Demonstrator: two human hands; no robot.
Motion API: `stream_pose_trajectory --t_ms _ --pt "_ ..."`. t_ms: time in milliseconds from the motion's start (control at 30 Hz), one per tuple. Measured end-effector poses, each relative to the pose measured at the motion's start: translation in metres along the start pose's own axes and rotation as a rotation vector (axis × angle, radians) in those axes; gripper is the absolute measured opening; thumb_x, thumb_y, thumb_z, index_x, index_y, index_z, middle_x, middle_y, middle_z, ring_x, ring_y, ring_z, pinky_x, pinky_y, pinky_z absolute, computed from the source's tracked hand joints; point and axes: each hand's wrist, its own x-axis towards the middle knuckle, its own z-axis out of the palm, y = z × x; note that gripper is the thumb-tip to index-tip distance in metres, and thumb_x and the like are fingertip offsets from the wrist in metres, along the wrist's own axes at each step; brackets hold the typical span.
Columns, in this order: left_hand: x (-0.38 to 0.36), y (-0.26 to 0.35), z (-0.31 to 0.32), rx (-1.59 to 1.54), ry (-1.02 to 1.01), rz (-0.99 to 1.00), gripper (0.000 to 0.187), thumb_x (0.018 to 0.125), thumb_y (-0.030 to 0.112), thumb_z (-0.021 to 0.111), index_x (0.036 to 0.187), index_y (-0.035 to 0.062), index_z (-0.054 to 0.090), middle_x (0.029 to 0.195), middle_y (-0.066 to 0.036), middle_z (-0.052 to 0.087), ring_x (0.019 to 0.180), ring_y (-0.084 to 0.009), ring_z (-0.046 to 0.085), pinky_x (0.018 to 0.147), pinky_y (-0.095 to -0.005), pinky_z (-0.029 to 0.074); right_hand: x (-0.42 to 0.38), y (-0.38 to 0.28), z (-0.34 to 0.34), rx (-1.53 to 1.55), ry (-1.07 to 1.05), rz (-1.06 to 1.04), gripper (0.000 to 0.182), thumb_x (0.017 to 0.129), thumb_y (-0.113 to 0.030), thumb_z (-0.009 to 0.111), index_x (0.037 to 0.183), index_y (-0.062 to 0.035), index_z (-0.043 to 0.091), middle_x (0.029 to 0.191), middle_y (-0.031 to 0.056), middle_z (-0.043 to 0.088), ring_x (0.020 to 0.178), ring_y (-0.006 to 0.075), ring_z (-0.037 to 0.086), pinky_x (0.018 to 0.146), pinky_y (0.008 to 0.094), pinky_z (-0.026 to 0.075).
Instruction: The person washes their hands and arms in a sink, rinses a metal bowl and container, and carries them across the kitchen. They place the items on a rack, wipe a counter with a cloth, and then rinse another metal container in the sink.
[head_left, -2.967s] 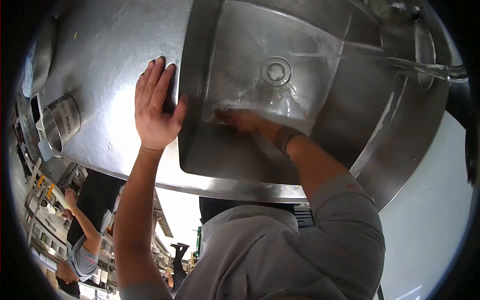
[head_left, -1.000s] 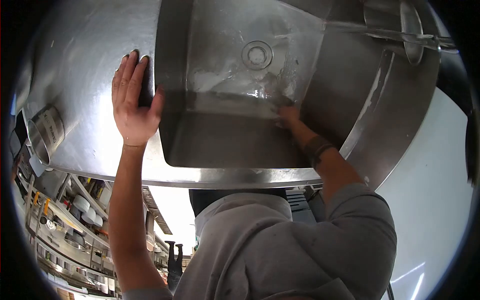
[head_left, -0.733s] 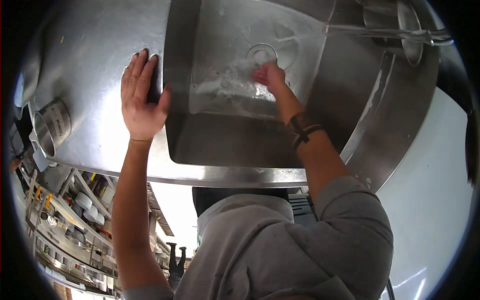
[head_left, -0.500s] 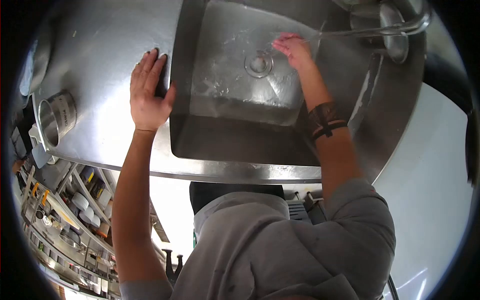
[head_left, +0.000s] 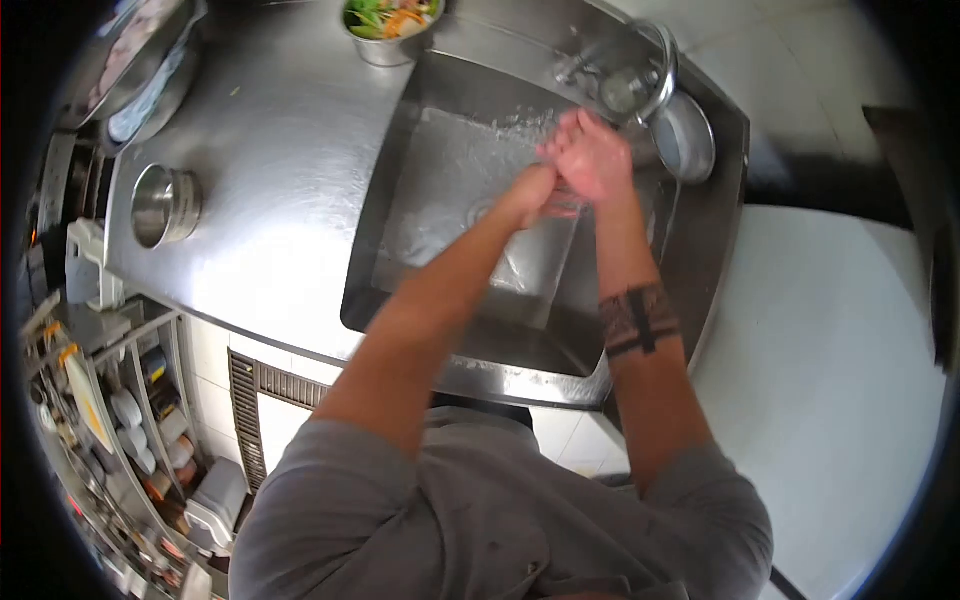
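Observation:
Over the steel sink [head_left: 378, 268], my two hands meet near the faucet [head_left: 668, 75], in the running water. My left hand [head_left: 533, 195] is under and beside my right hand, its fingers partly hidden and stretched out below the right palm. My right hand [head_left: 592, 160] is slightly cupped with its fingers extended, and nothing is held in it. Water splashes on the sink's floor and far wall. Motion blurs the fingers a little.
A steel pot [head_left: 168, 207] stands on the steel counter [head_left: 270, 180] at left. Behind the sink is a container of cut vegetables [head_left: 392, 32]. A round metal vessel [head_left: 684, 138] sits by the faucet. Large bowls [head_left: 150, 75] are at the far left, shelves [head_left: 130, 420] below.
My left hand has left the counter and joined my right hand over the sink. The view has shifted, bringing the vegetable container and more of the faucet into sight.

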Motion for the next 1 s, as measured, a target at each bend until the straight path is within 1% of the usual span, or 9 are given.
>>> stream_pose_trajectory --t_ms 67,133,267,333,433,667,733,800,1000 --pt "0.039 -0.024 0.013 0.123 0.079 0.55 0.046 0.106 0.051 0.052 0.13 0.0142 0.064 0.117 -0.006 0.072 0.102 -0.0257 0.07 0.087 -0.0404 0.057 -0.01 0.008 0.003 -0.217 -0.123 -0.154 0.017 0.101 -0.018 0.063 0.105 -0.0028 0.067 0.078 0.0058 0.062 0.066 0.0203 0.061 0.08 0.0472 0.059" --pt "0.036 0.049 0.032 -1.38 -0.402 -0.079 0.047 0.105 0.052 0.05 0.134 0.0162 0.06 0.118 -0.007 0.071 0.107 -0.0304 0.069 0.088 -0.0423 0.057 0.007 0.007 0.009 -0.28 0.064 -0.288 0.017 0.099 -0.015 0.062 0.106 -0.001 0.067 0.083 0.0083 0.066 0.07 0.0224 0.065 0.08 0.0499 0.06" --pt "0.003 0.06 0.046 -1.319 -0.381 -0.152 0.044 0.107 0.044 0.046 0.127 0.0073 0.061 0.101 -0.016 0.07 0.088 -0.0293 0.071 0.077 -0.046 0.059 0.075 0.0 -0.012 -0.592 0.575 -0.472 0.022 0.095 -0.009 0.059 0.112 0.0023 0.065 0.1 0.0156 0.071 0.087 0.0297 0.072 0.087 0.0469 0.06" --pt "-0.009 0.074 0.059 -0.447 0.359 -0.334 0.05 0.107 0.046 0.044 0.127 0.0023 0.059 0.09 -0.015 0.07 0.08 -0.031 0.072 0.073 -0.0464 0.059 0.111 0.019 -0.037 -0.858 0.668 -0.678 0.025 0.092 -0.009 0.061 0.115 0.001 0.064 0.104 0.017 0.071 0.094 0.0332 0.07 0.092 0.0464 0.058" --pt "-0.054 0.107 0.067 0.201 0.224 -0.389 0.049 0.106 0.041 0.051 0.116 -0.0047 0.065 0.09 -0.016 0.072 0.083 -0.0335 0.072 0.075 -0.0454 0.058 0.152 0.023 -0.079 -1.544 0.818 -1.128 0.05 0.084 -0.01 0.065 0.131 0.0022 0.055 0.125 0.0239 0.064 0.12 0.041 0.062 0.107 0.0439 0.048" --pt "-0.151 0.132 -0.018 0.725 0.054 -0.003 0.03 0.099 0.025 0.064 0.117 0.0025 0.07 0.104 -0.018 0.075 0.095 -0.0365 0.072 0.088 -0.0448 0.056 0.165 0.013 -0.113 -1.426 0.708 -0.799 0.061 0.088 -0.014 0.066 0.143 0.0014 0.045 0.122 0.0269 0.063 0.114 0.044 0.064 0.104 0.0464 0.05" --pt "-0.189 0.124 -0.067 0.814 0.257 -0.09 0.029 0.098 0.023 0.065 0.119 0.0035 0.07 0.108 -0.019 0.073 0.098 -0.0362 0.072 0.089 -0.0443 0.056 0.187 -0.002 -0.139 -1.308 0.684 -0.73 0.059 0.089 -0.016 0.067 0.142 0.0004 0.046 0.115 0.0256 0.065 0.107 0.0436 0.067 0.1 0.0458 0.054" --pt "-0.227 0.116 -0.127 0.972 0.465 -0.083 0.032 0.093 0.021 0.065 0.12 0.0039 0.071 0.118 -0.02 0.071 0.104 -0.0383 0.07 0.091 -0.0447 0.055 0.189 -0.019 -0.159 -0.283 0.351 0.017 0.053 0.095 -0.019 0.065 0.141 -0.0007 0.048 0.105 0.0224 0.067 0.094 0.0396 0.069 0.093 0.0443 0.058" --pt "-0.316 0.155 -0.313 1.16 1.188 -0.079 0.065 0.084 0.015 0.075 0.143 0.0078 0.049 0.139 -0.027 0.049 0.114 -0.0439 0.063 0.097 -0.048 0.054 0.066 -0.027 -0.082 -0.411 0.198 -0.117 0.051 0.101 -0.011 0.058 0.149 -0.0023 0.042 0.137 0.0224 0.054 0.117 0.0394 0.062 0.101 0.0508 0.053"
